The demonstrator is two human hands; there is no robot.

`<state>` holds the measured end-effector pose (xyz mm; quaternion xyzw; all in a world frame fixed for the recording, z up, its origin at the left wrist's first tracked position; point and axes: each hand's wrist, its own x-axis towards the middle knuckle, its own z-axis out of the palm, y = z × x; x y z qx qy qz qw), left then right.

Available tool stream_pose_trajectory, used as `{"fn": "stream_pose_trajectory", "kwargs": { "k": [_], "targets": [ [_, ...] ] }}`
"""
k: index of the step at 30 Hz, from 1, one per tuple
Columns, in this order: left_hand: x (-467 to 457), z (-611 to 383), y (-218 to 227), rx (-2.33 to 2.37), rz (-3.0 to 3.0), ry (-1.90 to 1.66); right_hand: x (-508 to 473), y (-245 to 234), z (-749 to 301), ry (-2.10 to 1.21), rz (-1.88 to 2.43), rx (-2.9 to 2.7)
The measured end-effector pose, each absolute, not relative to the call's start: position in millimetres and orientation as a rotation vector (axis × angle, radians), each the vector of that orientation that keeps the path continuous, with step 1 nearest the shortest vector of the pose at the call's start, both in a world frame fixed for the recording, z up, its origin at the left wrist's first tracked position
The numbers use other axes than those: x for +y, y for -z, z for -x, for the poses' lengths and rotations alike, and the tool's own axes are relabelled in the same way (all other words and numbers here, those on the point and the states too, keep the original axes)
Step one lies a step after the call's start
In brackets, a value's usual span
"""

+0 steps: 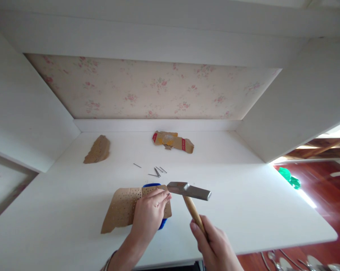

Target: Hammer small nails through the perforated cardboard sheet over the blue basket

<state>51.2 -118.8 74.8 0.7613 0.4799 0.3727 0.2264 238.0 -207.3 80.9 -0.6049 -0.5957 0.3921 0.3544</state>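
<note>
My right hand [212,242] grips the wooden handle of a hammer [190,192], whose steel head hovers just right of my left fingertips. My left hand [149,214] rests on a perforated piece of brown cardboard [121,207] and pinches something small at its right edge, probably a nail, too small to be sure. The cardboard lies over a blue object [151,185] that shows only at its top and bottom edges. Several loose nails [157,172] lie on the white table [243,195] just beyond.
A second perforated cardboard scrap [98,149] lies at the back left. A torn cardboard box with red labels [172,141] sits at the back centre. White panels enclose the desk on both sides. To the right is a red wooden floor with a green object [289,177].
</note>
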Motion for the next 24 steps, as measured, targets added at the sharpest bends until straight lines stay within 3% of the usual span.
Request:
{"fn": "stream_pose_trajectory", "kwargs": {
  "k": [24],
  "targets": [
    [-122.7, -51.0, -72.1, 1.468, -2.078, -0.899, -209.8, -76.1, -239.4, -1.0, 1.589, -1.562]
  ]
}}
